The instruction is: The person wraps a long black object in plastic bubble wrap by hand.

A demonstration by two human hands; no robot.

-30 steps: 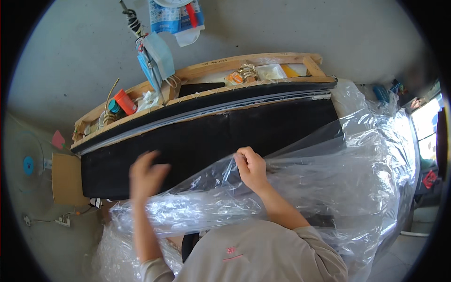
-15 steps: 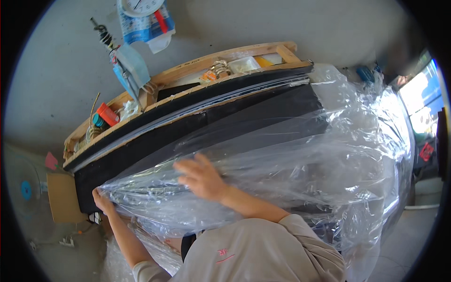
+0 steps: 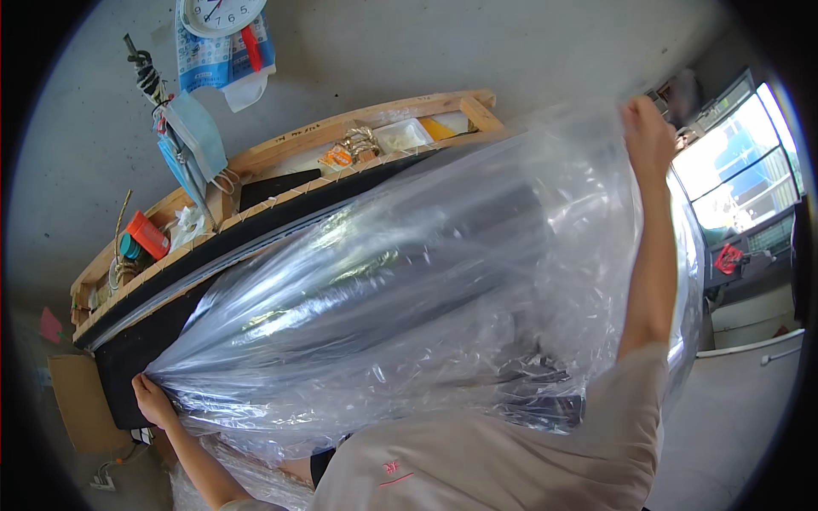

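Observation:
A large sheet of clear plastic film (image 3: 409,281) stretches between my two hands, wrinkled and shiny. At the lower left, my left hand (image 3: 153,400) pinches a gathered corner of it. My right hand (image 3: 648,136) is raised at the upper right, its fingers closed on the film's far edge. Under the sheet lies a long black surface (image 3: 141,353), bare at its left end and showing dimly through the plastic elsewhere. More crumpled film hangs over the right side and down near my legs.
Along the far side runs a wooden-framed ledge (image 3: 281,140) holding an orange container (image 3: 147,235), a white tray (image 3: 404,134) and small odds and ends. Face masks (image 3: 194,136) hang on the wall below a round clock (image 3: 223,13). A cardboard piece (image 3: 85,404) stands at the left.
My right hand has swung from over the middle up to the far right and taken the film's edge. The sheet has lifted and spread over the black surface. The view has shifted right.

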